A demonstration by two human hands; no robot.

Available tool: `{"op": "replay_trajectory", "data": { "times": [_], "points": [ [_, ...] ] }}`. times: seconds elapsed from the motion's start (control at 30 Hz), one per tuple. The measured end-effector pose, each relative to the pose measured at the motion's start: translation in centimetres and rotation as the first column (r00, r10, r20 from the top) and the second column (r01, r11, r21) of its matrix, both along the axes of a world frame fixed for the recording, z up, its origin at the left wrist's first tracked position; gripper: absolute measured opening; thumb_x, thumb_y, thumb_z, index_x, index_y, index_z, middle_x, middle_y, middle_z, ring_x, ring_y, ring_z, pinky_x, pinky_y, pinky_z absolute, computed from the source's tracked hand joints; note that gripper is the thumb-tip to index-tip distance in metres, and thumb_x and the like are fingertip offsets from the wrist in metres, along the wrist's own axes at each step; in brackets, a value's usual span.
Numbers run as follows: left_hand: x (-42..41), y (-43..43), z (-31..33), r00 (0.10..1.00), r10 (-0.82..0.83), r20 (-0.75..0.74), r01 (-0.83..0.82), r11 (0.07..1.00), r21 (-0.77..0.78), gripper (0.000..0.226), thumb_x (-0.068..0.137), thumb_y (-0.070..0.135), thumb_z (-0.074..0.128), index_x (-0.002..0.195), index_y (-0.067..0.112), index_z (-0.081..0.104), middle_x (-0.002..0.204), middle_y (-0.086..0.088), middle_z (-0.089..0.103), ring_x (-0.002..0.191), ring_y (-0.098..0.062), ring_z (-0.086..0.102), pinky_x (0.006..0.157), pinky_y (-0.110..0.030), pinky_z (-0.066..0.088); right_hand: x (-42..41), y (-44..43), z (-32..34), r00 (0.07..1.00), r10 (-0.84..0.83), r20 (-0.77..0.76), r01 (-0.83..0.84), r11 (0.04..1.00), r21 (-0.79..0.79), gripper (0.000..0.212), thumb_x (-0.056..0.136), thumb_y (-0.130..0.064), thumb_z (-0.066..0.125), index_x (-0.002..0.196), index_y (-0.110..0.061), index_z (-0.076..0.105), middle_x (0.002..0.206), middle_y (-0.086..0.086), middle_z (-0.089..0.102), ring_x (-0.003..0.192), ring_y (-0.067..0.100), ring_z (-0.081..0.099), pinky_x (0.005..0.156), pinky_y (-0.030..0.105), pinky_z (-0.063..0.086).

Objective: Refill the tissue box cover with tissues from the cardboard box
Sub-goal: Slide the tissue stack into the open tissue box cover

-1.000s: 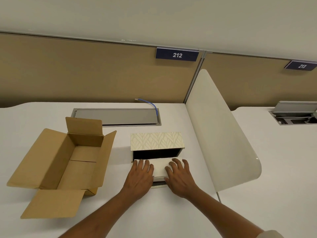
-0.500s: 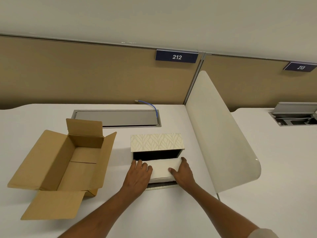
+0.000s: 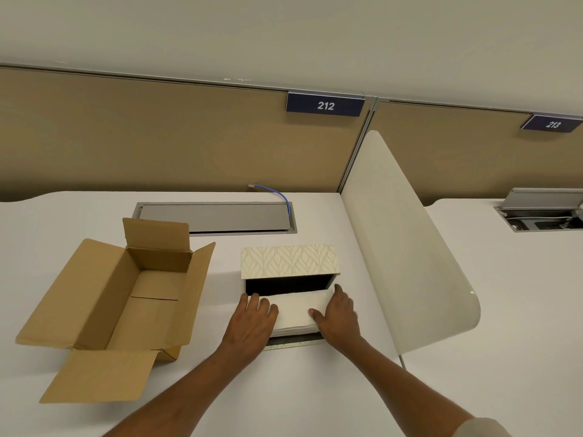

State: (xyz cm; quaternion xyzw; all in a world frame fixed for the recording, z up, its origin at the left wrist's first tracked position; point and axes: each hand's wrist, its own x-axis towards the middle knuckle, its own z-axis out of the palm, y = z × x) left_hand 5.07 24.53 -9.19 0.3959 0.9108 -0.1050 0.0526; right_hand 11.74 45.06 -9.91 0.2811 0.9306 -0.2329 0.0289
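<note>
A cream tissue box cover with a leaf pattern lies on its side on the white desk, its dark open underside facing me. A white stack of tissues rests at that opening, its far edge just at the mouth. My left hand presses on the stack's left end and my right hand grips its right end. Under the stack's near edge a thin dark flat panel shows. The open brown cardboard box stands to the left with nothing visible inside.
A curved cream divider rises just right of the cover. A grey cable tray lid with a blue cable lies behind. Tan partitions carry number plates 212 and 213. A neighbouring desk lies right.
Both hands have shifted from lying on top of the tissue stack to its two ends, and the stack has slid a little toward the cover's opening.
</note>
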Motion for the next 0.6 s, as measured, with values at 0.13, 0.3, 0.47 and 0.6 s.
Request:
{"op": "replay_trajectory", "data": {
  "times": [0.13, 0.3, 0.47, 0.6],
  "points": [
    [-0.1, 0.3, 0.7, 0.999, -0.038, -0.032, 0.039, 0.998, 0.045, 0.064, 0.053, 0.021, 0.089, 0.111, 0.008, 0.065, 0.113, -0.022, 0.066, 0.107, -0.041, 0.06, 0.096, -0.053, 0.044, 0.8, -1.0, 0.8, 0.89, 0.456, -0.001, -0.388, 0.758, 0.525, 0.06, 0.078, -0.044, 0.072, 0.127, -0.013, 0.054, 0.132, 0.023, 0.054, 0.128, 0.041, 0.04, 0.101, 0.058, 0.034],
    [-1.0, 0.6, 1.2, 0.989, -0.092, -0.117, 0.108, 0.985, 0.137, 0.08, 0.062, 0.036, 0.084, 0.13, 0.011, 0.05, 0.131, -0.022, 0.055, 0.12, -0.043, 0.048, 0.103, -0.053, 0.038, 1.9, -2.2, 0.4, 0.726, 0.677, 0.12, -0.604, 0.543, 0.583, 0.041, 0.092, -0.049, 0.047, 0.097, -0.015, 0.069, 0.109, 0.013, 0.068, 0.127, 0.04, 0.047, 0.102, 0.057, 0.031],
    [-3.2, 1.0, 2.6, 0.993, 0.007, -0.116, 0.021, 0.971, 0.238, 0.086, 0.076, 0.062, 0.06, 0.142, 0.012, 0.034, 0.15, -0.024, 0.033, 0.138, -0.048, 0.022, 0.111, -0.058, 0.019, 2.3, -2.2, -0.1, 0.722, 0.67, 0.174, -0.646, 0.561, 0.518, 0.044, 0.091, -0.051, 0.047, 0.102, -0.015, 0.07, 0.109, 0.009, 0.069, 0.124, 0.036, 0.051, 0.102, 0.057, 0.034],
    [-3.8, 1.3, 2.8, 0.996, 0.036, -0.087, -0.022, 0.988, 0.153, 0.083, 0.086, 0.066, 0.032, 0.148, 0.012, 0.022, 0.153, -0.02, 0.029, 0.141, -0.044, 0.017, 0.114, -0.061, 0.004, 2.4, -2.3, 0.3, 0.724, 0.659, 0.205, -0.661, 0.576, 0.481, 0.048, 0.092, -0.052, 0.043, 0.102, -0.013, 0.07, 0.106, 0.008, 0.069, 0.12, 0.033, 0.052, 0.099, 0.054, 0.035]
  ]
}}
